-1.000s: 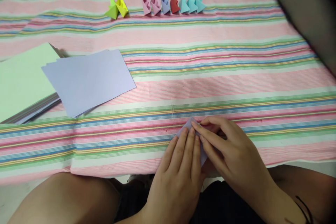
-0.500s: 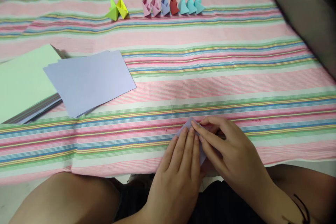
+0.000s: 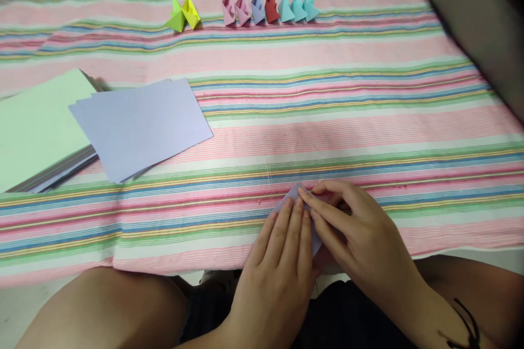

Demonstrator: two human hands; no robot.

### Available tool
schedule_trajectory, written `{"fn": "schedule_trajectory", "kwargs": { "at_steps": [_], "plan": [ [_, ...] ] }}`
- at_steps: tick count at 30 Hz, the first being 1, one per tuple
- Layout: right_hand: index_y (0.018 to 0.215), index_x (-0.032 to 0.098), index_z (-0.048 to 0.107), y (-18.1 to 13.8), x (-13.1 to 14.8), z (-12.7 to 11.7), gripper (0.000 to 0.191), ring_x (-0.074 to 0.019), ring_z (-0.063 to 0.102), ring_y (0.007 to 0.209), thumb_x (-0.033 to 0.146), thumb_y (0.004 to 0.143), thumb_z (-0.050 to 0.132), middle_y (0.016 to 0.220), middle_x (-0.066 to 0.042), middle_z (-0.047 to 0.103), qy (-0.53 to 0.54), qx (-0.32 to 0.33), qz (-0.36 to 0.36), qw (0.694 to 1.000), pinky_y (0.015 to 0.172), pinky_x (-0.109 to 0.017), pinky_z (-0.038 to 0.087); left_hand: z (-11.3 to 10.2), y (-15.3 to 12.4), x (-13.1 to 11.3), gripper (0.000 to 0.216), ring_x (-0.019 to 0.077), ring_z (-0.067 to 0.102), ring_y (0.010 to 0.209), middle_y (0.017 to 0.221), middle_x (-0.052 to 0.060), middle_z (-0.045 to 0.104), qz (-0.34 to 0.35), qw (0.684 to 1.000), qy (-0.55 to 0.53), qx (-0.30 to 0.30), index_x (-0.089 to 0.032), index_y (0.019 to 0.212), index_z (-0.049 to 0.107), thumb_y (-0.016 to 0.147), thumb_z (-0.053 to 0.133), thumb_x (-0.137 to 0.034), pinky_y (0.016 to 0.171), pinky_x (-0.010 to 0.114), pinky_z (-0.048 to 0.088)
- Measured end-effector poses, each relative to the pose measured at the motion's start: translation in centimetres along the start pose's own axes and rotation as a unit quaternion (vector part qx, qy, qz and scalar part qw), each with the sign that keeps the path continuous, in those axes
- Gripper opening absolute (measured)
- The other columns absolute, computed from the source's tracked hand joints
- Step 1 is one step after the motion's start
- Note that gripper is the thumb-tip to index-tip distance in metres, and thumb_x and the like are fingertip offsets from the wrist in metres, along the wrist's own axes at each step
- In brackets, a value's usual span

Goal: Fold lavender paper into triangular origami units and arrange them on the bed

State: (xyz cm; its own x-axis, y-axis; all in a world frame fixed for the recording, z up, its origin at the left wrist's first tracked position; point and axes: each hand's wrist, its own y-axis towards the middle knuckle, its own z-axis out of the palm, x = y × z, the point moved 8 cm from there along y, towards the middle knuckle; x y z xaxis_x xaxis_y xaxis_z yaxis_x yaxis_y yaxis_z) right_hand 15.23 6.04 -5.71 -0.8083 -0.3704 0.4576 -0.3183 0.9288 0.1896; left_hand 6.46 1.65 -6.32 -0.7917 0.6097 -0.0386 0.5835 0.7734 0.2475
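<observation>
Near the cloth's front edge lies a folded piece of light purple paper [image 3: 293, 192], its pointed tip facing away from me. My left hand [image 3: 278, 270] rests flat across it, fingers stretched out and pressing down. From the right side my right hand [image 3: 366, 237] is closed on the paper, with the index fingertip pressing close to the tip and another fingertip just below. The middle of the paper is hidden beneath my fingers. Its lower right edge shows between the two hands.
On the striped cloth [image 3: 347, 131], purple sheets [image 3: 143, 125] overlap a thick stack of green-topped paper [image 3: 45, 125] at left. Along the back stand folded paper pieces: green [image 3: 176, 17], yellow [image 3: 190, 12], pink [image 3: 228, 11], purple [image 3: 257, 9], red [image 3: 271, 8] and light blue [image 3: 298, 8].
Both hands stay almost where they were on the folded paper. Only a very slight shift of the right fingers shows.
</observation>
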Motion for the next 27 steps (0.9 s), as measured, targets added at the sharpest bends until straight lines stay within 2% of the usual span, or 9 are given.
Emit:
{"fn": "schedule_trajectory", "kwargs": {
  "at_steps": [7, 12, 19, 27],
  "plan": [
    [0.122, 0.015, 0.062, 0.0, 0.2, -0.1, 0.034, -0.023, 0.056, 0.095, 0.014, 0.09, 0.049, 0.112, -0.013, 0.059, 0.001, -0.001, -0.011, 1.0, 0.078, -0.043, 0.051, -1.5, -0.5, -0.9, 0.043, 0.0257, 0.053, 0.122, 0.131, 0.012, 0.058, 0.019, 0.999, -0.025, -0.034, -0.004, 0.12, 0.059, 0.091, 0.049, -0.034, 0.102, 0.037, 0.038],
    [0.122, 0.015, 0.062, 0.1, 0.1, 0.0, 0.035, -0.0228, 0.056, 0.093, 0.014, 0.089, 0.05, 0.11, -0.013, 0.059, -0.002, -0.009, -0.013, 1.0, 0.078, -0.043, 0.05, -1.7, -0.7, -0.9, 0.041, 0.0243, 0.055, 0.119, 0.131, 0.01, 0.058, -0.003, 0.999, -0.023, -0.025, -0.006, 0.12, 0.06, 0.092, 0.047, -0.032, 0.097, 0.036, 0.04],
    [0.122, 0.017, 0.062, -0.1, 0.0, 0.0, 0.034, -0.0231, 0.056, 0.095, 0.015, 0.089, 0.05, 0.11, -0.012, 0.059, -0.01, -0.011, -0.012, 1.0, 0.08, -0.043, 0.05, -1.5, -0.7, -1.0, 0.045, 0.0234, 0.051, 0.122, 0.134, 0.009, 0.055, -0.017, 1.0, -0.01, 0.001, -0.006, 0.124, 0.057, 0.092, 0.049, -0.036, 0.097, 0.035, 0.039],
    [0.123, 0.019, 0.062, 0.0, -0.1, 0.0, 0.036, -0.0233, 0.056, 0.092, 0.015, 0.09, 0.048, 0.109, -0.012, 0.06, -0.013, -0.009, -0.004, 1.0, 0.078, -0.044, 0.05, -1.9, -0.4, -0.4, 0.043, 0.0219, 0.055, 0.115, 0.129, 0.008, 0.06, -0.036, 0.999, -0.006, 0.005, -0.006, 0.121, 0.06, 0.093, 0.047, -0.036, 0.092, 0.035, 0.041]
  ]
}}
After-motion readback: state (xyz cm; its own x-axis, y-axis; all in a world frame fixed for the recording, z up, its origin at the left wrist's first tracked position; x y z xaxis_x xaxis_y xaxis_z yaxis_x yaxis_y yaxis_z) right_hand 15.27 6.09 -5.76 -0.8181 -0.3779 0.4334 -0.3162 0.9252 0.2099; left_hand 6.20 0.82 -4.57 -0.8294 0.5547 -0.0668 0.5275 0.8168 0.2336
